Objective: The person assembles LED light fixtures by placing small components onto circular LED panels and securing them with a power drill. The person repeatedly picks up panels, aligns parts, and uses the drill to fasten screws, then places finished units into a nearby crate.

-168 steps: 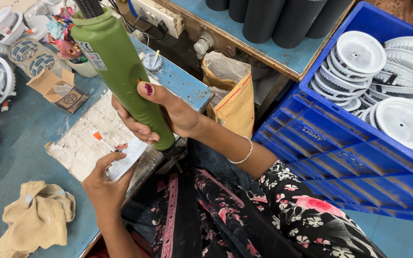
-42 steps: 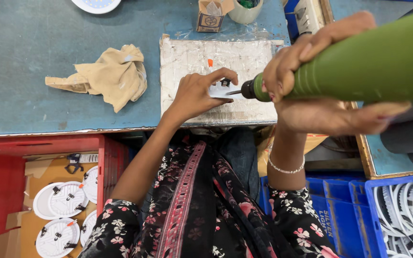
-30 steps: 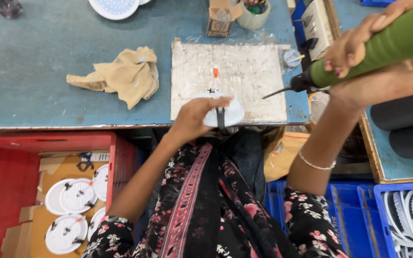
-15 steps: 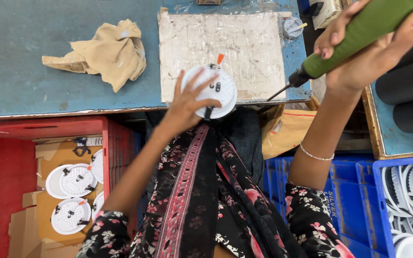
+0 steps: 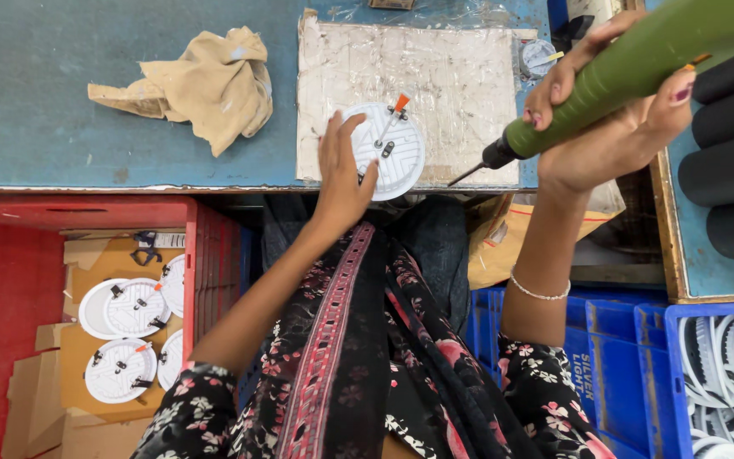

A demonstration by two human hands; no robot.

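Disc: I see the white round light fitting (image 5: 386,150) at the near edge of the worn mat (image 5: 435,76).
Left hand (image 5: 341,174): fingers spread flat on its left rim.
Right hand (image 5: 613,127): clamped round the green power screwdriver (image 5: 639,64), tip just right of the disc.
Far left: tan rag (image 5: 201,81).

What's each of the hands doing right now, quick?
Left hand: open, fingers spread, resting on the round white light disc.
Right hand: closed around the green electric screwdriver, tip off the disc.

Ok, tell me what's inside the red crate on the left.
In the red crate lie white round discs with small clips, resting on brown cardboard. Anything beneath the cardboard is covered, and the person's sleeve hides the near corner.
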